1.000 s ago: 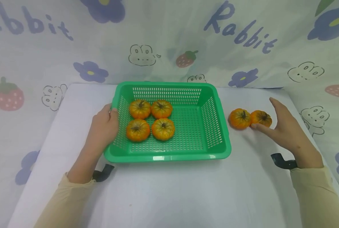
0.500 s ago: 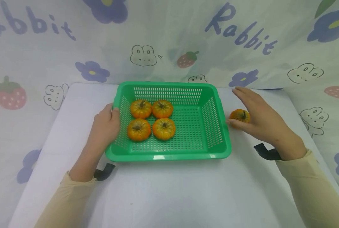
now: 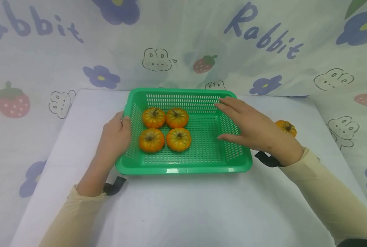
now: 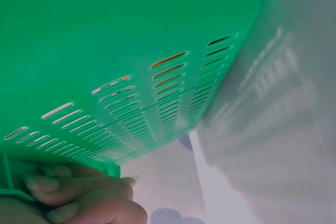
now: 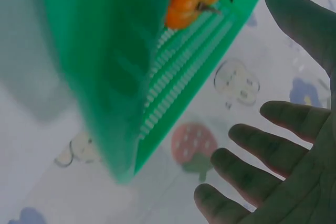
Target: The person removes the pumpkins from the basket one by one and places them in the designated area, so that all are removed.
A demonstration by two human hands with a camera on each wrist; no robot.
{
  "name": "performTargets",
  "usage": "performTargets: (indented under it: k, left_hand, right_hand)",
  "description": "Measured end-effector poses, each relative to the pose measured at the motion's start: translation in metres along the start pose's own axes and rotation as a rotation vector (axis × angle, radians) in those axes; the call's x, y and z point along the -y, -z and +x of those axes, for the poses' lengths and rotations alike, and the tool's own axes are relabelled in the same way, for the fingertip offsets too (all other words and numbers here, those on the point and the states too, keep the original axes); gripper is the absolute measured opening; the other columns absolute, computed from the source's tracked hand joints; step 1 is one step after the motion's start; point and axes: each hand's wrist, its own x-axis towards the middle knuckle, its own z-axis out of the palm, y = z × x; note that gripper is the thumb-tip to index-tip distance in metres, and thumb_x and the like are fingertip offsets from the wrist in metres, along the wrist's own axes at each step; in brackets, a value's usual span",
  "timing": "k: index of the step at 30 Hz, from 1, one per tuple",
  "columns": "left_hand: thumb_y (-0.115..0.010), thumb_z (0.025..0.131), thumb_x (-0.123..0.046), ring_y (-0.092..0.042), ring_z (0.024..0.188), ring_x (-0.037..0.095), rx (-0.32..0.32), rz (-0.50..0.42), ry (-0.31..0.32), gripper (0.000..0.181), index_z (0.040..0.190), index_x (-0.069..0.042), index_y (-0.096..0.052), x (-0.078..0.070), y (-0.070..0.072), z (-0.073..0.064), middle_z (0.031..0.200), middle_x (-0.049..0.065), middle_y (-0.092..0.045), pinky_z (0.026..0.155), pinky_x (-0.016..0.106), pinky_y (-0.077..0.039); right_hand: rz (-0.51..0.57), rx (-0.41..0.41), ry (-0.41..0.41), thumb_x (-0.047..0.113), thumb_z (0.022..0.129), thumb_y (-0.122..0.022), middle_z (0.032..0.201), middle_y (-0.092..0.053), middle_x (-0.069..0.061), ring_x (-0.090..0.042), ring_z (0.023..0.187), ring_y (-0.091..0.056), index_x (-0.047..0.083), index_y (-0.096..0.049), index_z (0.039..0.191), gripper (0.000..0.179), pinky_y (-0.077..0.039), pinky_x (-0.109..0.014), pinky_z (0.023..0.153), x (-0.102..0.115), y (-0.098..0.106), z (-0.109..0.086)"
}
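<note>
My left hand (image 3: 114, 136) grips the left rim of a green plastic basket (image 3: 183, 170); in the left wrist view its curled fingers (image 4: 100, 200) sit under the rim. Several small orange pumpkins (image 3: 179, 139) with brown stems are grouped in the left half of the basket. Above the basket's right side is my right hand (image 3: 251, 125), fingers spread. Its palm holds nothing in the right wrist view. Another pumpkin (image 3: 286, 127) lies on the table behind my right wrist, partly covered by it.
The basket stands on a white-covered table (image 3: 183, 209). A patterned cloth (image 3: 177, 34) with rabbits, flowers and strawberries hangs behind and around the table.
My right hand has moved left from beside the two pumpkins on the table to over the basket's right side. One of those pumpkins is now out of sight behind it. My left hand keeps its hold.
</note>
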Motion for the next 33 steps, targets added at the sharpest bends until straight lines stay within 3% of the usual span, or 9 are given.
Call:
performTargets:
  k: [13,22,28,33]
  left_hand:
    - [-0.023,0.113,-0.039,-0.067,0.083,0.033,-0.003,0.006,0.002,0.062,0.161,0.0,-0.031,-0.002,0.001,-0.001,0.118,0.024,-0.062,0.061,0.039,-0.061]
    - [-0.023,0.113,-0.041,-0.068,0.081,0.032,0.006,-0.007,0.012,0.063,0.161,-0.001,-0.03,0.0,-0.001,-0.001,0.117,0.024,-0.063,0.059,0.038,-0.061]
    - [-0.023,0.113,-0.041,-0.068,0.082,0.032,0.0,-0.01,0.007,0.063,0.161,-0.001,-0.031,0.0,-0.002,0.0,0.119,0.024,-0.063,0.061,0.039,-0.061]
    - [-0.023,0.113,-0.04,-0.067,0.085,0.033,-0.004,-0.008,0.006,0.063,0.161,-0.001,-0.032,-0.001,0.0,-0.001,0.122,0.024,-0.062,0.066,0.042,-0.061]
  right_hand:
    - [0.008,0.151,0.087,0.044,0.089,-0.084,0.16,-0.044,-0.013,-0.032,0.147,-0.04,0.006,-0.041,0.159,0.09,-0.041,-0.05,0.116,0.026,-0.014,0.038]
    - [0.03,0.281,0.062,0.046,0.09,-0.084,0.163,-0.042,-0.011,-0.031,0.146,-0.045,0.01,-0.038,0.161,0.092,-0.05,-0.049,0.107,0.036,-0.035,0.059]
    - [0.053,0.289,0.084,0.044,0.089,-0.085,0.161,-0.045,-0.012,-0.031,0.143,-0.049,0.01,-0.041,0.16,0.09,-0.048,-0.049,0.109,0.036,-0.05,0.068]
    - [0.047,0.34,0.057,0.044,0.09,-0.084,0.162,-0.043,-0.012,-0.031,0.144,-0.046,0.011,-0.04,0.161,0.09,-0.047,-0.049,0.111,0.036,-0.055,0.073]
